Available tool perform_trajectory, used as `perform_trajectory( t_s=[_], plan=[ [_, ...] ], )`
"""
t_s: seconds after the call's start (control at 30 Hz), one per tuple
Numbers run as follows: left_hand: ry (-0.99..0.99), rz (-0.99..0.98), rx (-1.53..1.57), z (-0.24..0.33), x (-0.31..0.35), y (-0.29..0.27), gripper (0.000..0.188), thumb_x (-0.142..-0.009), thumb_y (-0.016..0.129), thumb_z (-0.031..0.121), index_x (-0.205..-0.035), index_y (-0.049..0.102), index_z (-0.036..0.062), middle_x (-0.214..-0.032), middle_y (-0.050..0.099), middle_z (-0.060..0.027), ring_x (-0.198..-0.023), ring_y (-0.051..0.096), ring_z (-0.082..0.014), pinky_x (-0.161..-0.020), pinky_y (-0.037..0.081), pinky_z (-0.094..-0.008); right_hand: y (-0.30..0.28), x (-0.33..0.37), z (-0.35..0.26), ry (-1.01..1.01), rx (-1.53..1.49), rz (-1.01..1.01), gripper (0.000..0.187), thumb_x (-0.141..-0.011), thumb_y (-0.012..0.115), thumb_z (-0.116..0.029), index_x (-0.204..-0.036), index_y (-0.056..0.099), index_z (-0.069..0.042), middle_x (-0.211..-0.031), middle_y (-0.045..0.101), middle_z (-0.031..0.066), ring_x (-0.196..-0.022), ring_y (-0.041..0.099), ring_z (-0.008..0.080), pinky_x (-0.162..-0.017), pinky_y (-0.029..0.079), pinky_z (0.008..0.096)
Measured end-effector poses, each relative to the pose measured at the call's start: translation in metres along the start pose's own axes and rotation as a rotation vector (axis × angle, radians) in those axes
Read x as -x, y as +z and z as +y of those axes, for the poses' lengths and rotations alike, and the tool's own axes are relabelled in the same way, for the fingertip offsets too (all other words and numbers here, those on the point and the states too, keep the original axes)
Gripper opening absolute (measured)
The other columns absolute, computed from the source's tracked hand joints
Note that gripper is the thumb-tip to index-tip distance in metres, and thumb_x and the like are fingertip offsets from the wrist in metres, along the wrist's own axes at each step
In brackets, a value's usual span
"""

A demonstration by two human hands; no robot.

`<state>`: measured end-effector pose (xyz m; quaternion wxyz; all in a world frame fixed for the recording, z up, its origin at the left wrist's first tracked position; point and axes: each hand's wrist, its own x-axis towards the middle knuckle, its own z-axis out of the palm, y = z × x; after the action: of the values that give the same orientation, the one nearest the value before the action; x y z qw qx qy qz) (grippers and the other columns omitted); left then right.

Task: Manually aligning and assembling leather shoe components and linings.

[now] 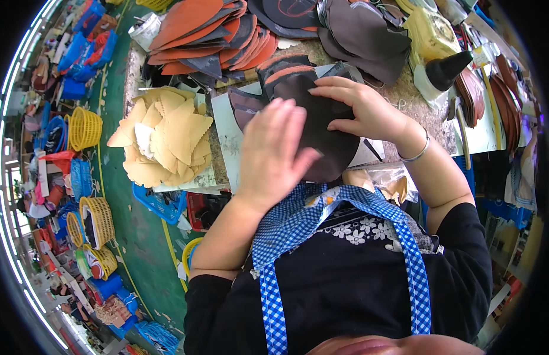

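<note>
A dark brown leather piece (329, 133) with a rounded lower end lies at the bench's near edge, in front of my body. My right hand (369, 112) rests on its upper right part, thumb and fingers spread apart. Over its left side is my left hand (273, 151), flat and slightly blurred, with the thumb held away from the fingers. Whether the left palm touches the leather I cannot tell. Just beyond my hands are curved dark pieces with orange edges (291, 72). A smaller dark piece (245, 105) lies to the left, on a white board (224, 127).
Tan scalloped pieces (174, 133) are heaped at the left. Orange and dark cut pieces (197, 29) and grey-brown ones (363, 38) form piles at the back. A black-nozzled bottle (446, 71) stands at the right. Yellow baskets (85, 129) line the green floor (129, 219).
</note>
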<state>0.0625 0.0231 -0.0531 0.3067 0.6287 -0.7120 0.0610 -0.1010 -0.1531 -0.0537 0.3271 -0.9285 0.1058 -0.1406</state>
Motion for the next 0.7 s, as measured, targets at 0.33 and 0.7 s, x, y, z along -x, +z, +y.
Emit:
perform_trajectory(
  t_s=[0.33,0.7],
  plan=[
    [-0.108,-0.437,0.024,0.012,0.004,0.001,0.106,-0.058,0.077,0.058,-0.142,0.035,0.0080,-0.149,0.026,-0.0192,-0.138,0.024,-0.0394,-0.109,0.016,-0.0592,-0.006,-0.001,-0.006,0.128,0.290,0.666,0.050,-0.067,0.077,-0.013,-0.113,0.057,-0.005,-0.105,0.058,0.0105,-0.086,0.060,0.0288,-0.070,0.051,0.0356],
    [-0.519,0.155,0.371,-0.147,-0.091,-0.038,0.040,-0.084,0.071,0.023,-0.113,0.058,-0.0002,-0.106,0.066,-0.0131,-0.095,0.065,-0.0198,-0.084,0.050,-0.0297,0.032,0.003,-0.049,-0.101,0.392,-0.144,0.124,-0.053,0.066,-0.075,-0.144,0.027,0.000,-0.150,0.026,0.0176,-0.141,0.021,0.0291,-0.113,0.017,0.0487]
  ],
)
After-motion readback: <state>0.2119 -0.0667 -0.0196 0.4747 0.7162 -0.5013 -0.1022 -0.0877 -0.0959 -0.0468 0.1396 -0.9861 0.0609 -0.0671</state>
